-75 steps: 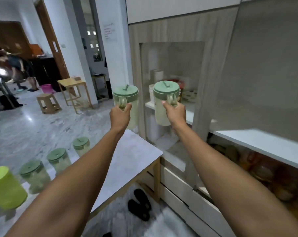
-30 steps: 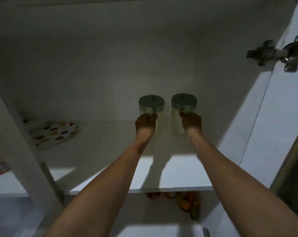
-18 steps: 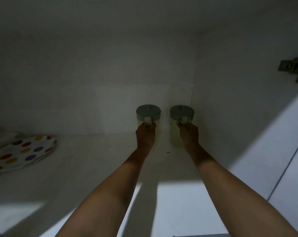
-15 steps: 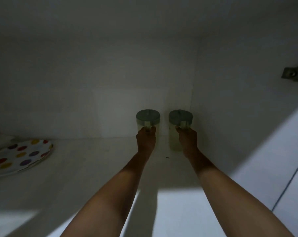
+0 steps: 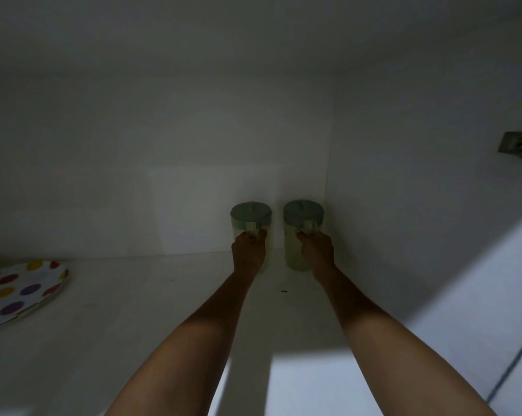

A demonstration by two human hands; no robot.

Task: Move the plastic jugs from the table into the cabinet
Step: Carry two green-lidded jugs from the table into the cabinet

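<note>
Two pale plastic jugs with green lids stand side by side at the back right corner of the dim white cabinet shelf (image 5: 139,298). My left hand (image 5: 249,252) grips the handle of the left jug (image 5: 250,213). My right hand (image 5: 315,250) grips the handle of the right jug (image 5: 302,212). Both jugs are upright, close to the back wall, the right one near the side wall. My hands hide the lower fronts of the jugs.
A white plate with coloured dots (image 5: 16,291) lies at the shelf's left edge. A metal door hinge (image 5: 519,145) is fixed on the right side wall. The cabinet's right wall (image 5: 403,190) stands close beside the right jug.
Both hands have carried the jugs from in front of the cabinet deep onto the shelf. Over the last half second the jugs settled slightly lower near the back wall.
</note>
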